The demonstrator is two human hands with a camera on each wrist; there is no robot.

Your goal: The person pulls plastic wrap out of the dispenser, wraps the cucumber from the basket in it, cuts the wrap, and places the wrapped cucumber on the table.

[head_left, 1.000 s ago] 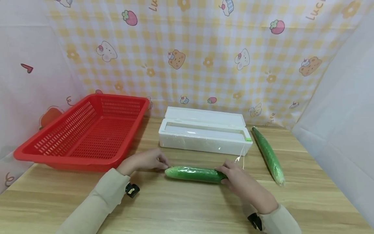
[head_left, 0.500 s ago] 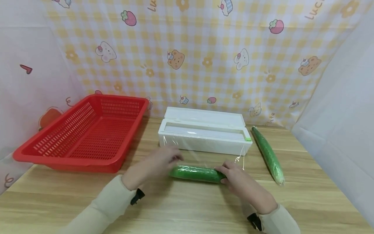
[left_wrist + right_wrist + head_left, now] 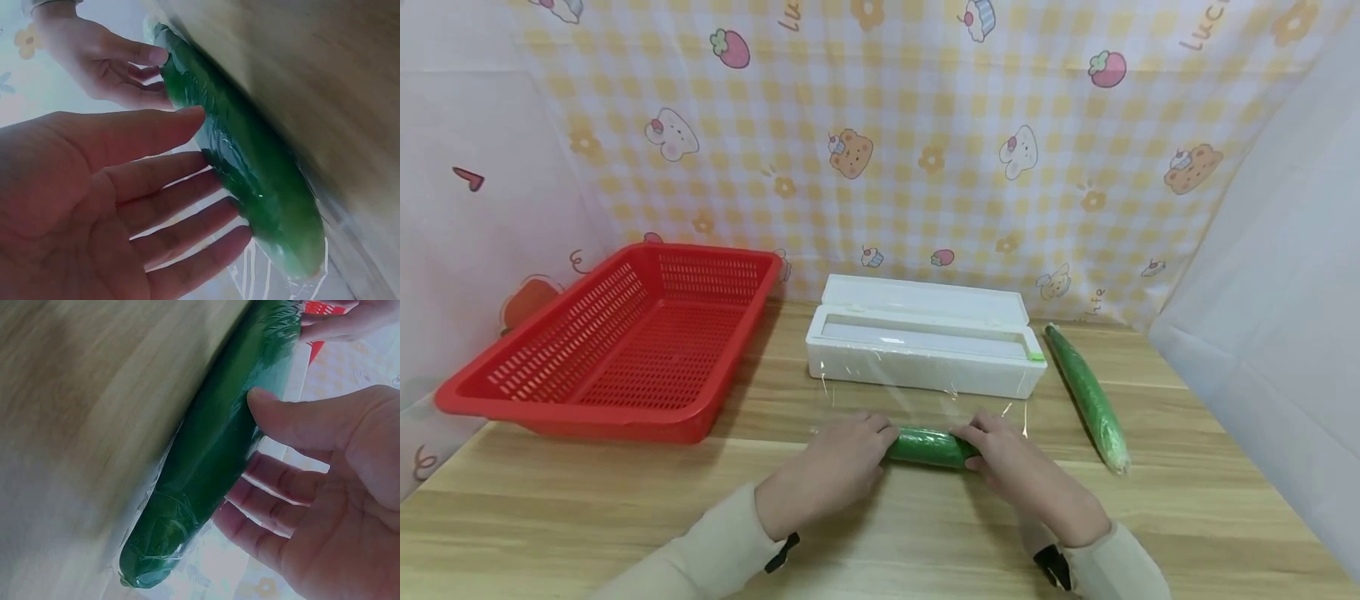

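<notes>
A green cucumber (image 3: 928, 447) in shiny cling film lies crosswise on the wooden table; both hands cover its ends in the head view. My left hand (image 3: 835, 467) holds its left part, the thumb on the near side and the fingertips passing behind it in the left wrist view. My right hand (image 3: 1022, 471) grips the right part, thumb pressed on the wrapped skin (image 3: 212, 437). Clear cling film (image 3: 917, 406) stretches from the cucumber back to a white dispenser box (image 3: 917, 371), whose lid (image 3: 925, 300) stands raised.
At the left stands a red plastic basket (image 3: 617, 410) with slotted walls. A second wrapped cucumber (image 3: 1088, 400) lies slanted right of the dispenser. A patterned curtain (image 3: 895, 208) hangs behind the table (image 3: 880, 558).
My left hand has moved right, from the cucumber's left tip, past a raised position over it, onto its left part. The right hand has kept its place on the right end.
</notes>
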